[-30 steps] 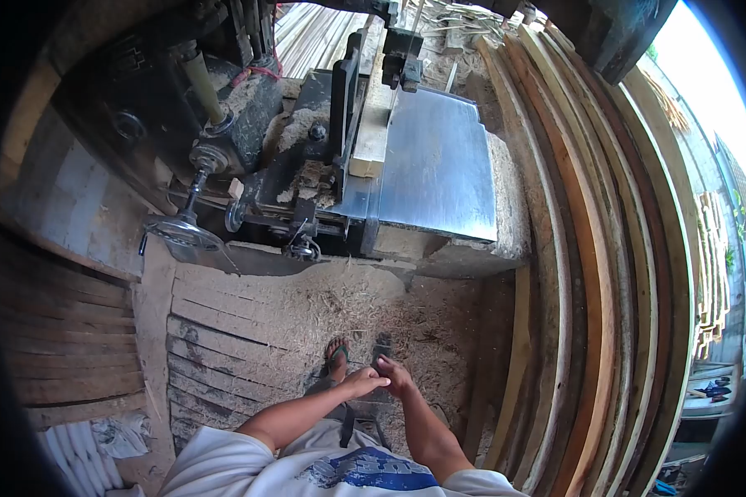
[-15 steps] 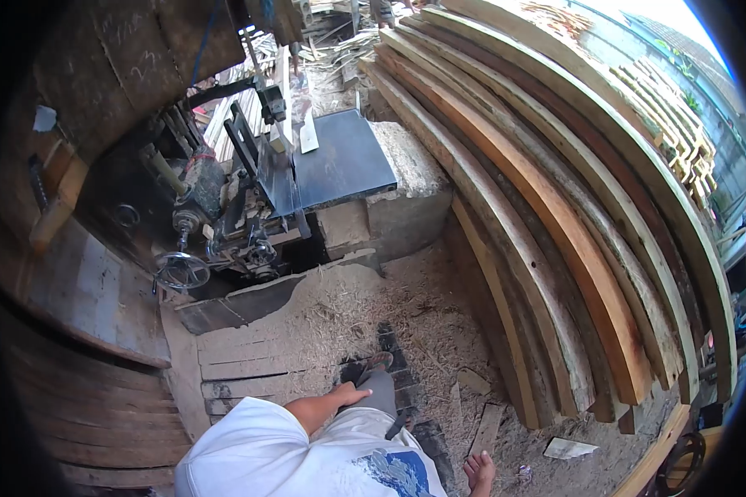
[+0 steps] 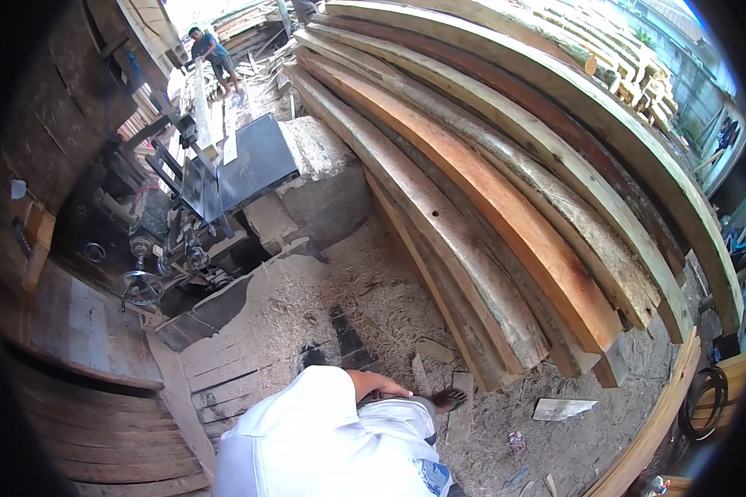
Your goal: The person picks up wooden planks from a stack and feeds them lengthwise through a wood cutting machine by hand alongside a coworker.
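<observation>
My left hand (image 3: 395,388) hangs beside my leg, near the pale trousers (image 3: 398,412), with its fingers loosely extended and nothing visible in it. Whether it touches the cloth I cannot tell. My right hand is out of view. One foot in a sandal (image 3: 449,401) stands on the sawdust-covered floor (image 3: 381,290). To the right of it, long thick timber beams (image 3: 506,224) lean side by side. A broken light board piece (image 3: 564,409) lies on the ground.
At the left stands a band saw with a dark table (image 3: 261,161) and a handwheel (image 3: 142,288). Beyond it a person (image 3: 213,58) stands by long boards (image 3: 201,103). A coiled black cable (image 3: 704,403) lies at the lower right, near a long plank (image 3: 646,431).
My view has turned right; the saw has shifted left in the picture. My right hand has left the view. A person now shows behind the saw.
</observation>
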